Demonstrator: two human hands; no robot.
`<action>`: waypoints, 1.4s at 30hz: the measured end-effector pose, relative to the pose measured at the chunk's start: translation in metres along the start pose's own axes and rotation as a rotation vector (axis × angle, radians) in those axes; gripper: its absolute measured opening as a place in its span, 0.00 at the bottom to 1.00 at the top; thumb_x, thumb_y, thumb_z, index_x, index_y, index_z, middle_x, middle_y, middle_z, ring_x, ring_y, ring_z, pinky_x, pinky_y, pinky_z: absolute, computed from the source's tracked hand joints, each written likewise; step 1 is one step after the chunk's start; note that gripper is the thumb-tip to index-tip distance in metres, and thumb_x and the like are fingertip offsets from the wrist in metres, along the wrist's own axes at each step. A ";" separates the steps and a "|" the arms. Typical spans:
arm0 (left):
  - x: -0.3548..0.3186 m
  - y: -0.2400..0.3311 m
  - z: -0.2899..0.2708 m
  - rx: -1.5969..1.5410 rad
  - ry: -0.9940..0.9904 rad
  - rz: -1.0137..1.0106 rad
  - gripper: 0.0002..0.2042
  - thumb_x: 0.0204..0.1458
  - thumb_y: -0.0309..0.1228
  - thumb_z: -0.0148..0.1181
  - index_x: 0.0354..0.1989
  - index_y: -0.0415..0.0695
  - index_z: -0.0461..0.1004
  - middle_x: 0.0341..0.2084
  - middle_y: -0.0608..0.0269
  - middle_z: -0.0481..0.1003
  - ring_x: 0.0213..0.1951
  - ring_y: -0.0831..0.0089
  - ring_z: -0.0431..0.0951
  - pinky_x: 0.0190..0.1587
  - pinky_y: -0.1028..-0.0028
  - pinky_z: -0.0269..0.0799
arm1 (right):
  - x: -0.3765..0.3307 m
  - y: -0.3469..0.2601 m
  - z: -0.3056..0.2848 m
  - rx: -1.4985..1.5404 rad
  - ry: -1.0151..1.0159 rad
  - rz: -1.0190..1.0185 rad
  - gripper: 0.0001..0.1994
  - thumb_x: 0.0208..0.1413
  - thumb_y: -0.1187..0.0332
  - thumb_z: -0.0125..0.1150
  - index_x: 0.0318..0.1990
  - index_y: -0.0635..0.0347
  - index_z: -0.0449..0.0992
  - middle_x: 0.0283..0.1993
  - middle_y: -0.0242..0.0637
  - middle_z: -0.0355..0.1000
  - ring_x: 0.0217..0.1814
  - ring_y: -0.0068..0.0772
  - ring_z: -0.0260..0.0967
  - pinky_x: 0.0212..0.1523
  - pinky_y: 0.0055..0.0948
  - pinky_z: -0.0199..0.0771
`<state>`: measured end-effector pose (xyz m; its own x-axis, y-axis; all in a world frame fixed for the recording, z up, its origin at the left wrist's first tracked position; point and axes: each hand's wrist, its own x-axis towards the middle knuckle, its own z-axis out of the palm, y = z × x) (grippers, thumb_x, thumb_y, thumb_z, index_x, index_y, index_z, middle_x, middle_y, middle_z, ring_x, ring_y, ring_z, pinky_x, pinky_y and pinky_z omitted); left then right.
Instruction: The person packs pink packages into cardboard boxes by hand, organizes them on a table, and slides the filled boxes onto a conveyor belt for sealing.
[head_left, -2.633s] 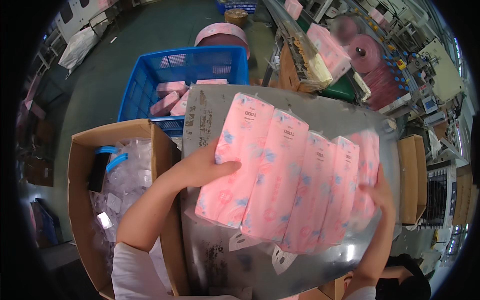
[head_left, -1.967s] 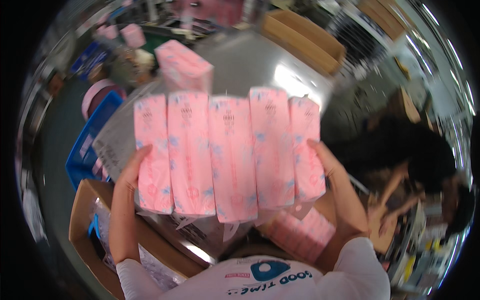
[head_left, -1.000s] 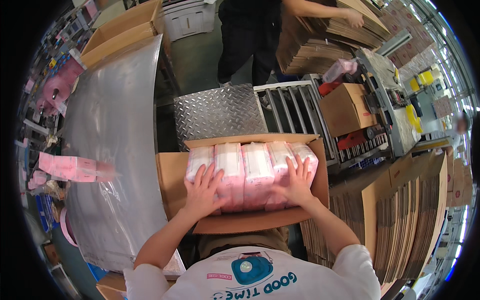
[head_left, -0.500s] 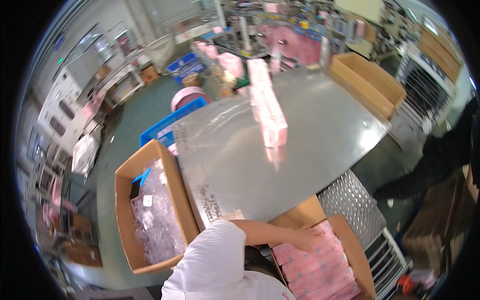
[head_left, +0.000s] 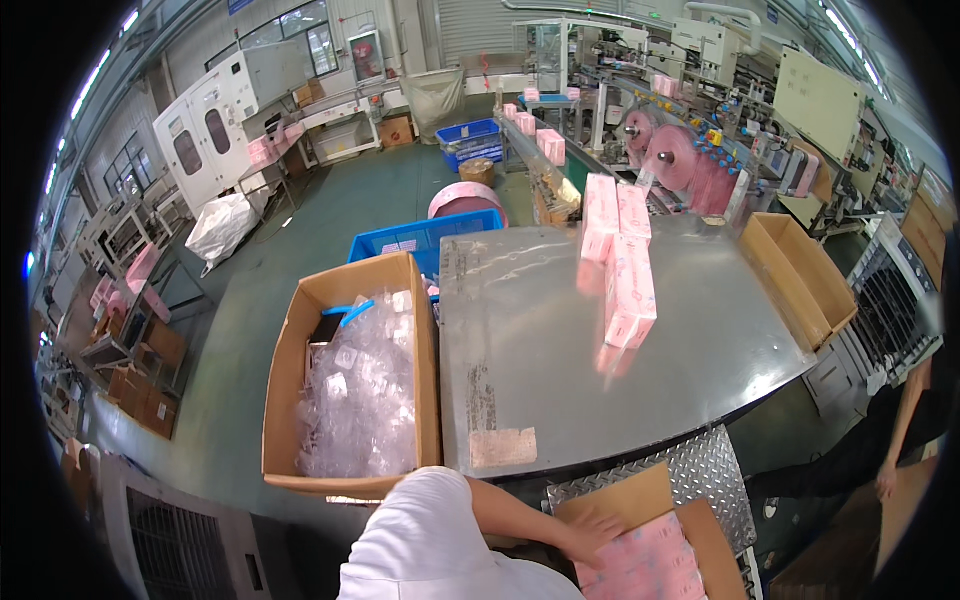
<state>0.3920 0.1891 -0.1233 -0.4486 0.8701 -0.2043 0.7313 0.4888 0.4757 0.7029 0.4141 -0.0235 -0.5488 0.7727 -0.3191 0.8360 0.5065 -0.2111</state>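
Observation:
My left hand [head_left: 590,536] reaches in from a white sleeve at the lower edge. Its fingers are spread, with nothing seen in them, at the left side of an open cardboard carton [head_left: 708,545]. Pink wrapped packs [head_left: 645,562] lie close together inside the carton, right beside my fingers. Whether my palm touches them I cannot tell. On the metal table [head_left: 540,370] ahead, a few more pink packs [head_left: 630,290] stand in a short line, with another pack [head_left: 599,215] alongside. My right hand is out of view.
Left of the table stands a carton [head_left: 428,370] of clear plastic wrap, with a blue crate [head_left: 470,225] behind it. An empty carton [head_left: 800,285] sits by the table's right edge. Another person's hand [head_left: 886,480] shows at far right, and machinery with pink film rolls [head_left: 690,165] stands behind.
The view has swung so that the table sits farther right. My left hand has shifted from on top of the packs to the carton's left side.

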 end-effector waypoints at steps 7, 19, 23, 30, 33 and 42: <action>0.075 0.012 -0.023 -0.623 -0.410 0.283 0.40 0.48 0.47 0.54 0.65 0.41 0.43 0.65 0.45 0.46 0.65 0.48 0.50 0.64 0.59 0.48 | -0.004 -0.060 0.009 -0.057 -0.270 -0.171 0.25 0.45 0.55 0.63 0.50 0.57 0.71 0.47 0.55 0.70 0.49 0.45 0.70 0.50 0.42 0.68; 0.194 0.070 -0.044 -0.304 0.555 0.807 0.11 0.50 0.37 0.54 0.23 0.43 0.72 0.22 0.53 0.73 0.23 0.59 0.71 0.27 0.57 0.63 | 0.041 0.034 0.091 -0.318 -0.006 0.266 0.57 0.23 0.37 0.69 0.64 0.53 0.52 0.68 0.38 0.48 0.70 0.41 0.43 0.59 0.52 0.51; 0.251 0.032 -0.013 -0.399 -0.006 0.079 0.17 0.52 0.40 0.50 0.44 0.41 0.72 0.35 0.50 0.76 0.40 0.53 0.76 0.43 0.61 0.69 | 0.010 0.017 0.115 0.186 0.214 0.915 0.63 0.28 0.37 0.69 0.69 0.54 0.36 0.71 0.44 0.37 0.73 0.48 0.35 0.65 0.56 0.43; 0.111 0.002 0.109 -0.482 -0.077 0.026 0.46 0.50 0.37 0.60 0.63 0.28 0.29 0.62 0.29 0.40 0.64 0.43 0.46 0.64 0.59 0.46 | 0.005 0.082 0.130 1.034 0.421 1.341 0.54 0.27 0.44 0.75 0.60 0.65 0.52 0.62 0.56 0.50 0.58 0.54 0.60 0.50 0.42 0.71; 0.119 0.047 0.131 -0.490 -0.019 -0.043 0.46 0.53 0.36 0.57 0.63 0.28 0.25 0.61 0.26 0.38 0.63 0.41 0.46 0.64 0.58 0.47 | 0.054 0.121 0.114 0.620 0.654 1.080 0.49 0.36 0.51 0.70 0.63 0.62 0.49 0.65 0.56 0.45 0.64 0.55 0.50 0.63 0.46 0.55; 0.250 0.271 0.228 -0.352 -0.124 0.051 0.46 0.54 0.39 0.55 0.63 0.30 0.23 0.59 0.25 0.42 0.60 0.39 0.53 0.60 0.57 0.55 | 0.135 0.240 0.056 -0.068 0.492 0.391 0.35 0.57 0.45 0.40 0.66 0.58 0.50 0.71 0.43 0.42 0.74 0.41 0.33 0.69 0.50 0.31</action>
<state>0.5954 0.5534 -0.2402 -0.3352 0.9043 -0.2644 0.5200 0.4116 0.7484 0.8296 0.6180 -0.1692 -0.1508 0.9830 0.1047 0.9817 0.1614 -0.1007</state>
